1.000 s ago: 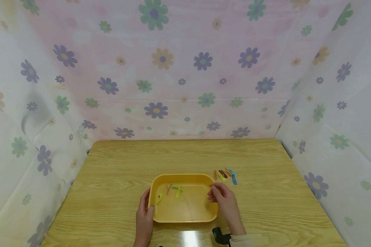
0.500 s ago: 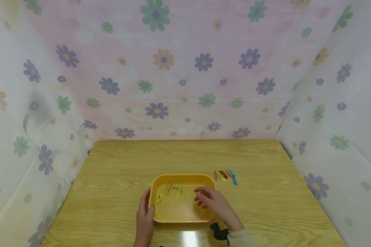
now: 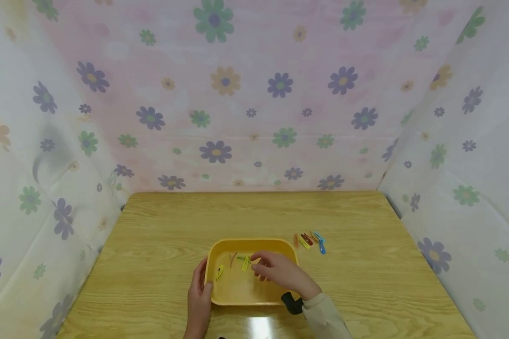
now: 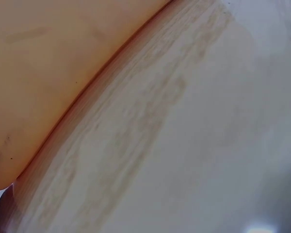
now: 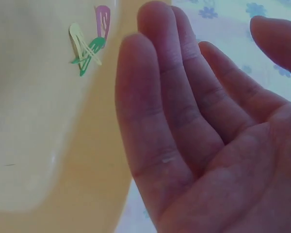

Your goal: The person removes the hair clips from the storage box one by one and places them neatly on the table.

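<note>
Right hand (image 3: 280,273) hovered over tray (image 3: 220,301), fingers (image 5: 155,97) straight, together, holding nothing; careless reach risked scattering hair clips (image 3: 244,262)

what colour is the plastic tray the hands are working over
The rectangular plastic tray is yellow, clearest in the head view.

Staged recording booth, not a lived-in room: flower-print cloth (image 3: 254,94) hangs as backdrop across the top of frame and down both sides, boxing in a wood-grain tabletop (image 3: 254,212) at lower centre. Glare spot from overhead light at bottom edge.
</note>
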Demonstrator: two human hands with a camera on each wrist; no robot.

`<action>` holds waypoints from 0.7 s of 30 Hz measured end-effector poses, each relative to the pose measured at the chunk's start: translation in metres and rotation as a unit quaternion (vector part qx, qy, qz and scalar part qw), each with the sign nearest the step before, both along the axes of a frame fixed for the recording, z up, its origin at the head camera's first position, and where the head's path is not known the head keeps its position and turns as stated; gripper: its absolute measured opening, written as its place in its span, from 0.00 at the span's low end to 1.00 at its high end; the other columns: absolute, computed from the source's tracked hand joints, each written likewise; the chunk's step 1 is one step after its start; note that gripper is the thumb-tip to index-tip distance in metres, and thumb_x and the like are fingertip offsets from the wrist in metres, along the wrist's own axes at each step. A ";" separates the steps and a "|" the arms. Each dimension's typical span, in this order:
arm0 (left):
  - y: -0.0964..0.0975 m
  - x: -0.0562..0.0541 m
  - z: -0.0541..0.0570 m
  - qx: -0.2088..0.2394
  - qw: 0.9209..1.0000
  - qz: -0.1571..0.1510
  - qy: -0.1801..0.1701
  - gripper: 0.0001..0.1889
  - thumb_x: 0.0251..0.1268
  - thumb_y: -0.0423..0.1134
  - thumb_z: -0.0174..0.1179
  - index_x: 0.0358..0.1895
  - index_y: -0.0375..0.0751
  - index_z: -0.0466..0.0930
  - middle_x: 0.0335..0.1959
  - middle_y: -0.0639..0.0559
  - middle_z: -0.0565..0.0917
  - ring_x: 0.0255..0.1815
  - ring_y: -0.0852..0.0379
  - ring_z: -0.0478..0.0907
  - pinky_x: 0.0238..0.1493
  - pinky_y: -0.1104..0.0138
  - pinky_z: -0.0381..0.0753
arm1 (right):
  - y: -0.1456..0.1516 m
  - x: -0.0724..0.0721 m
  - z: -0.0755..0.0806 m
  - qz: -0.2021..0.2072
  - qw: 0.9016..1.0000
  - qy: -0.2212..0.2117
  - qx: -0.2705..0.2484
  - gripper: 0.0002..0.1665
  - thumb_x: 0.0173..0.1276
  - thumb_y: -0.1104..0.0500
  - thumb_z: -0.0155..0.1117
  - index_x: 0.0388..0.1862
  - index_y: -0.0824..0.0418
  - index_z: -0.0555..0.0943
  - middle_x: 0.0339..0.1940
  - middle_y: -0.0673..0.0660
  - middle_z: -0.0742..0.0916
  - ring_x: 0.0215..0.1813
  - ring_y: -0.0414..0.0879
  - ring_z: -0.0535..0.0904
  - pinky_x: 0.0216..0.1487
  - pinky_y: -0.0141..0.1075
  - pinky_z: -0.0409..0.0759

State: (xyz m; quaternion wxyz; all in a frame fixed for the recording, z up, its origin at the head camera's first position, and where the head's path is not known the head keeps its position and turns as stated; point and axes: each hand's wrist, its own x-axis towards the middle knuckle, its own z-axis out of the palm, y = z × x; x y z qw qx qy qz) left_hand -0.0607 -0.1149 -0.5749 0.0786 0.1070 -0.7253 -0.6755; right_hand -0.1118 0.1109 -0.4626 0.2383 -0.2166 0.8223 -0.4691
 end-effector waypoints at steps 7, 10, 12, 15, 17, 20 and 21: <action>0.001 0.001 0.000 0.009 1.000 -0.003 0.007 0.31 0.59 0.26 0.43 0.63 0.61 0.60 0.62 0.63 0.63 0.64 0.66 0.56 0.57 0.75 0.60 | -0.010 -0.019 -0.004 0.033 0.999 0.003 0.033 0.22 0.67 0.49 0.49 0.54 0.59 0.73 0.33 0.56 0.82 0.32 0.52 0.79 0.34 0.45 0.78; 0.001 0.002 -0.001 0.014 1.000 -0.008 0.009 0.30 0.60 0.26 0.43 0.64 0.60 0.59 0.63 0.62 0.62 0.64 0.65 0.56 0.57 0.75 0.60 | -0.011 -0.026 -0.010 0.035 0.999 -0.010 0.033 0.22 0.67 0.50 0.50 0.55 0.61 0.72 0.33 0.56 0.83 0.33 0.53 0.79 0.34 0.46 0.78; 0.002 0.002 -0.001 0.016 1.000 -0.011 0.009 0.31 0.59 0.26 0.43 0.64 0.59 0.59 0.63 0.62 0.62 0.64 0.65 0.56 0.57 0.74 0.61 | -0.012 -0.030 -0.016 0.032 0.999 -0.020 0.032 0.23 0.67 0.51 0.50 0.57 0.62 0.71 0.32 0.56 0.83 0.33 0.53 0.79 0.33 0.45 0.78; 0.002 0.001 -0.001 0.020 1.000 -0.009 0.008 0.31 0.58 0.26 0.43 0.64 0.58 0.59 0.63 0.62 0.62 0.64 0.65 0.57 0.55 0.75 0.63 | -0.012 -0.035 -0.027 0.028 0.998 -0.043 0.021 0.25 0.67 0.52 0.51 0.59 0.63 0.69 0.31 0.58 0.84 0.32 0.53 0.80 0.33 0.46 0.78; 0.002 0.001 -0.002 0.019 1.000 -0.006 0.009 0.31 0.58 0.26 0.43 0.64 0.58 0.59 0.63 0.62 0.62 0.64 0.65 0.57 0.55 0.76 0.63 | -0.013 -0.039 -0.034 0.027 0.998 -0.055 0.014 0.27 0.66 0.52 0.51 0.61 0.64 0.67 0.30 0.58 0.84 0.31 0.53 0.80 0.32 0.46 0.78; 0.001 0.001 -0.002 0.017 1.000 -0.003 0.012 0.31 0.58 0.25 0.42 0.64 0.58 0.59 0.63 0.62 0.62 0.64 0.65 0.57 0.54 0.78 0.63 | -0.016 -0.043 -0.043 0.032 0.997 -0.073 -0.001 0.29 0.67 0.53 0.51 0.63 0.66 0.64 0.29 0.61 0.84 0.30 0.55 0.80 0.31 0.47 0.78; 0.000 0.001 -0.002 0.015 1.000 -0.003 0.013 0.31 0.58 0.25 0.42 0.64 0.58 0.59 0.63 0.62 0.62 0.64 0.65 0.57 0.54 0.78 0.62 | -0.017 -0.044 -0.045 0.034 0.996 -0.080 -0.006 0.29 0.67 0.54 0.51 0.63 0.66 0.63 0.29 0.62 0.84 0.30 0.56 0.80 0.31 0.47 0.78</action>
